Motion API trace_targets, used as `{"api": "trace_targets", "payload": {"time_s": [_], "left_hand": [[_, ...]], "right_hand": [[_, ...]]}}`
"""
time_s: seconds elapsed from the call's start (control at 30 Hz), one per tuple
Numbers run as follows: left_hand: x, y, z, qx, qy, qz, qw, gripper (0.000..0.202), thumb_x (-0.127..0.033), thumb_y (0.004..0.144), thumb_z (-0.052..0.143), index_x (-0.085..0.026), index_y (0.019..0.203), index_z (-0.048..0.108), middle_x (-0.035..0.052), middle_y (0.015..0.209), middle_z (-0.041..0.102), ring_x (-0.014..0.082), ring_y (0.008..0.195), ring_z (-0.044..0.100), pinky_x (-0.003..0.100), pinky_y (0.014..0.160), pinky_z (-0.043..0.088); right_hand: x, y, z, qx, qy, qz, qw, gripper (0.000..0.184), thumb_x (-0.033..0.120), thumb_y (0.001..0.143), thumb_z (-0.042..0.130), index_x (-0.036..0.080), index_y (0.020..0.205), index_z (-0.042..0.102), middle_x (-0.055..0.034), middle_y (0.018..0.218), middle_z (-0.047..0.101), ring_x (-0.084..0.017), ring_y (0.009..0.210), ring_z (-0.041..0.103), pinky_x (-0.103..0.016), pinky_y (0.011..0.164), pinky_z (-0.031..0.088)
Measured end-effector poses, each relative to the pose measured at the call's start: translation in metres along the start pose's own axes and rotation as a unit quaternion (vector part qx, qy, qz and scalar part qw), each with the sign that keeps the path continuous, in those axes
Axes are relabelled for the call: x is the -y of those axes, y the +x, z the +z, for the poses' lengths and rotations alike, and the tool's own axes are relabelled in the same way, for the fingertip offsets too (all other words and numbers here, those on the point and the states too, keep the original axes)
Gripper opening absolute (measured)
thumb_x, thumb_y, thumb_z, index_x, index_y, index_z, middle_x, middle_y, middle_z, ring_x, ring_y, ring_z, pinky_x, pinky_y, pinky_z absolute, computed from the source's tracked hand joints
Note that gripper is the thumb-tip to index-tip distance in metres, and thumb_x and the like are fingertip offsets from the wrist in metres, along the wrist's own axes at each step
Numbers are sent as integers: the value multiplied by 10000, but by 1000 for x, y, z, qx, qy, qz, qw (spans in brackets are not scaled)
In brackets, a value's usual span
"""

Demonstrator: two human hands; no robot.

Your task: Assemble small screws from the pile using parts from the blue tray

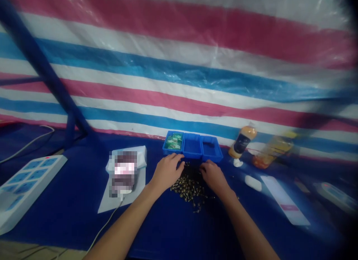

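Observation:
A loose pile of small brass-coloured metal pieces [188,188] lies on the blue table between my hands; their exact kind is too small to make out. My left hand [169,171] hovers at the pile's upper left edge, fingers bent, thumb apart from them, and nothing visible in it. At the upper right of the pile is my right hand [214,175]. Its fingers curl in towards the thumb, and whatever they may pinch is hidden. Just beyond both hands stand joined blue trays: a left one [164,143] with green packets, a middle one [192,143], and a right one [214,150] holding something dark.
A charging phone [124,174], pixelated, rests on white paper [107,202] at left, near a power strip [30,185]. To the right are a drink bottle [242,140], a second bottle [275,150], a white rounded case [253,183] and a pale flat box [285,200]. Striped sheeting [179,77] hangs behind.

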State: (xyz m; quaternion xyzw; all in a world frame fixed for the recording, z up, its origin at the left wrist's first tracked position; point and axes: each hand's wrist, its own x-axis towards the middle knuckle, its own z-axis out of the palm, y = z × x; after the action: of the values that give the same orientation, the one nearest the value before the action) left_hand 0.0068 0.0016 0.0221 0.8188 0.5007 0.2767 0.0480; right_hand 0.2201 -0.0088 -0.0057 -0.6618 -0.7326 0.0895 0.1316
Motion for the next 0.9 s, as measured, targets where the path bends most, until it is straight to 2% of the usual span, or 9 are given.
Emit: {"api": "trace_targets", "payload": {"time_s": [0.13,0.3,0.4,0.5,0.6,0.73,0.9], "left_hand": [[3,-1,5,-6,4,20,1000,236,-286,937,475,-221,1063,663,52,969,683,223,925,623,385,814,462],[5,-8,1,-11,-19,45,999,240,-265,949,453,-211,1073,651,58,961,676,215,906,610,392,798,448],[5,-14,-2,-8,-35,57,998,255,-279,957,447,-213,1122,630,61,989,667,219,922,602,404,810,444],[4,-16,-5,-1,-48,65,997,319,-324,961,460,-231,1244,571,69,1075,647,228,966,586,413,829,440],[2,-16,-5,14,-60,94,994,363,-358,959,479,-266,1307,532,65,1141,629,225,999,572,406,835,436],[1,-16,-3,28,-71,132,988,261,-330,975,457,-257,1161,625,49,1100,639,203,976,569,383,815,422],[0,-16,-5,9,-57,120,991,236,-288,980,444,-239,1059,661,36,1064,639,199,970,559,386,815,407]], "right_hand": [[1,-5,5,-24,21,-5,999,212,183,926,443,198,934,654,-88,1006,637,-187,822,639,-278,729,431],[-1,-6,4,-95,151,-14,984,186,218,925,454,208,946,639,-63,948,666,-203,877,635,-310,817,450],[6,-8,-2,-121,227,-30,966,171,291,920,483,223,965,633,-58,947,674,-207,852,631,-323,791,470],[16,-13,-4,-111,309,-33,944,161,340,889,547,231,984,619,-47,942,676,-196,817,626,-323,768,486],[23,-18,-3,-77,373,-40,924,193,365,861,597,228,994,621,-45,946,679,-194,828,623,-332,787,495],[28,-18,1,-46,417,-37,907,218,385,844,629,218,984,651,-44,941,683,-184,810,612,-321,764,495],[31,-19,-1,-43,446,-21,894,262,426,816,667,214,971,671,-38,866,671,-171,736,580,-298,689,476]]}}
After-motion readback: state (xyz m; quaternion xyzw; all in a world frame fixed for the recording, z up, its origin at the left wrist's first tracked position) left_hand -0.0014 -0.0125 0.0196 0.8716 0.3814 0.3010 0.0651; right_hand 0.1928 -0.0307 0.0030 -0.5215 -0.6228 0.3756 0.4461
